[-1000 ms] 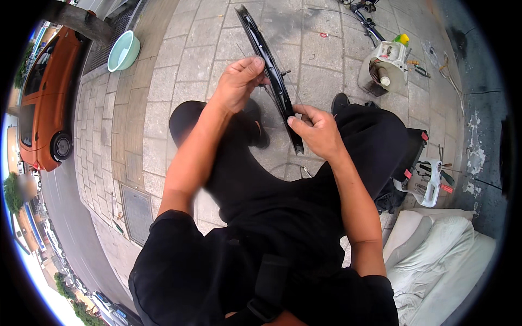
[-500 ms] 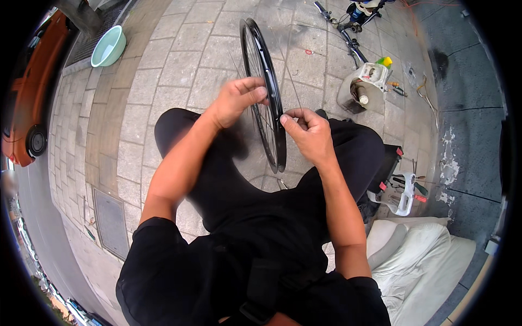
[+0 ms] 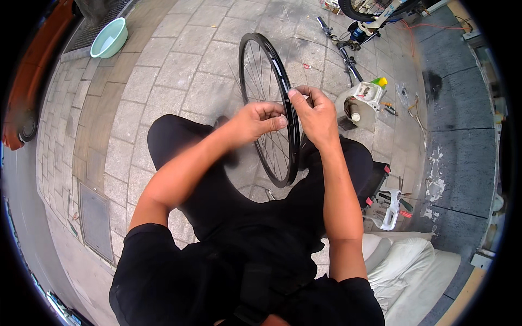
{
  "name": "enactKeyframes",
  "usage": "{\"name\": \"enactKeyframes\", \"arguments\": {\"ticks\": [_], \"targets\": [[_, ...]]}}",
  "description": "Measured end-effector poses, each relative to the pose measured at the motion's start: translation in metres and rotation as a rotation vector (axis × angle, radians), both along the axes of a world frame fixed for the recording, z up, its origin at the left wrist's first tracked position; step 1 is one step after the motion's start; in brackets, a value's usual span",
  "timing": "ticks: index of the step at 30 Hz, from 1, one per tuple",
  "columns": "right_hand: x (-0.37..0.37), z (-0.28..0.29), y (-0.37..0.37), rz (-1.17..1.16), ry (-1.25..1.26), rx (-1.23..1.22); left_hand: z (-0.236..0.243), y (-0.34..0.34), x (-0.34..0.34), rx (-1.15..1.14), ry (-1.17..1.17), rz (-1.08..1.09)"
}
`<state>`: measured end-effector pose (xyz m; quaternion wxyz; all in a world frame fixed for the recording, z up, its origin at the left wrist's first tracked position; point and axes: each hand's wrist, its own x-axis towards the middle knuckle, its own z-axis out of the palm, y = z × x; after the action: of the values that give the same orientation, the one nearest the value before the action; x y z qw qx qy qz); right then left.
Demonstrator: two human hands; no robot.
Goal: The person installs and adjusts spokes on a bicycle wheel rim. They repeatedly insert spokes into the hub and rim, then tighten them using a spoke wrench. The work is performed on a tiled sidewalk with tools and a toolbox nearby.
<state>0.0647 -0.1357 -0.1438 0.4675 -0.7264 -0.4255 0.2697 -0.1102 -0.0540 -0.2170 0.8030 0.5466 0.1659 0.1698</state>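
A black bicycle wheel [image 3: 292, 136] stands upright between my knees, its rim seen almost edge-on and thin spokes [image 3: 253, 68] inside it. Some spokes stick out past the rim on both sides. My left hand [image 3: 253, 124] is on the wheel's left, thumb and fingers pinched together close against the rim; whatever lies between them is too small to make out. On the other side my right hand [image 3: 316, 115] has its thumb at the rim's edge. Its fingers are closed around a thin spoke that rises away from the hand.
To the right are a cut-open white container [image 3: 361, 103] with tools, bicycle parts [image 3: 350, 60], a white frame-shaped piece [image 3: 389, 212] by hand tools, and a pale cloth-covered cushion [image 3: 413, 266]. A green basin [image 3: 110, 38] stands far left, near an orange car [image 3: 32, 76].
My left hand has moved down and right along the rim. My right hand has shifted up and slightly right. The wheel sits a little lower and further right in view.
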Motion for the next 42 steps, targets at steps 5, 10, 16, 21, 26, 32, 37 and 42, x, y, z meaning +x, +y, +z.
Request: {"name": "enactKeyframes", "arguments": {"ticks": [5,10,16,21,26,32,37,42], "targets": [[0.025,0.033,-0.014,0.048,-0.04,0.148,0.001,-0.014,0.007,-0.045,-0.013,-0.015],[0.018,0.05,-0.01,0.191,0.065,0.111,-0.003,-0.014,0.011,0.117,0.023,-0.066],[0.003,0.038,0.0,0.164,-0.067,0.17,0.005,-0.017,0.017,0.12,0.045,-0.032],[0.005,0.036,0.008,0.142,-0.239,0.216,-0.002,-0.013,0.019,0.186,0.048,-0.074],[0.009,0.036,0.01,0.191,-0.352,0.188,-0.007,-0.014,0.021,0.16,0.032,-0.09],[0.011,0.042,0.013,0.267,-0.477,0.119,-0.008,-0.013,0.024,0.151,0.022,-0.093],[0.005,0.043,0.017,0.279,-0.603,0.161,-0.01,-0.016,0.026,0.163,-0.046,-0.058],[-0.003,0.027,0.013,0.152,-0.677,0.157,-0.015,0.005,0.021,-0.024,-0.168,-0.03]]}}
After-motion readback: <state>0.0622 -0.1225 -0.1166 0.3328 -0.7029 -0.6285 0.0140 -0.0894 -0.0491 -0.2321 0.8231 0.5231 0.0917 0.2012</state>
